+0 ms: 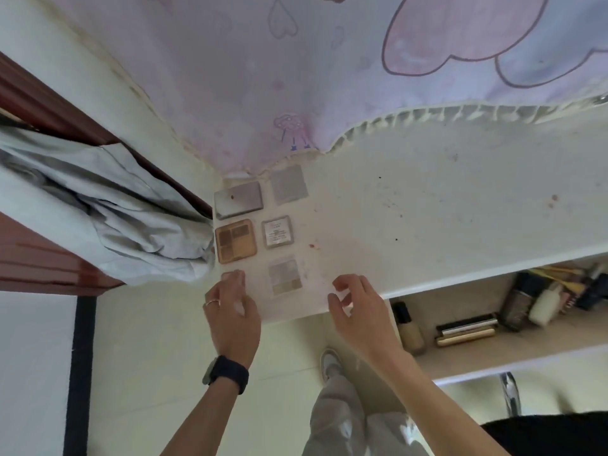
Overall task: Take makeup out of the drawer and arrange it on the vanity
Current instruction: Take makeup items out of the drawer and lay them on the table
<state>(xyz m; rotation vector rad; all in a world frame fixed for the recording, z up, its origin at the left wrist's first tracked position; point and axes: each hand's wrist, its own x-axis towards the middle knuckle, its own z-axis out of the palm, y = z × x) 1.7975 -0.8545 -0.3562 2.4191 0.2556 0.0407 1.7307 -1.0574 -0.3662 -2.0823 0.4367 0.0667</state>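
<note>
Five makeup compacts lie in two columns on the white vanity top (427, 205): a silver compact (238, 199), a brown eyeshadow palette (236, 241), a frosted grey square (289, 184), a small labelled square compact (277, 232) and a clear palette (285, 275). My left hand (232, 311) pinches a small clear pinkish compact (230, 276) at the vanity's front edge, just below the brown palette. My right hand (357, 307) hovers at the front edge right of the clear palette, fingers loosely curled, nothing plainly in it.
The open drawer (467, 360) at the right holds a foundation bottle (408, 327), black and gold cases (467, 328), a dark bottle (515, 304), a white bottle (543, 307) and brushes. A pink printed cloth (296, 77) covers the back. Grey bedding (108, 218) crowds the left.
</note>
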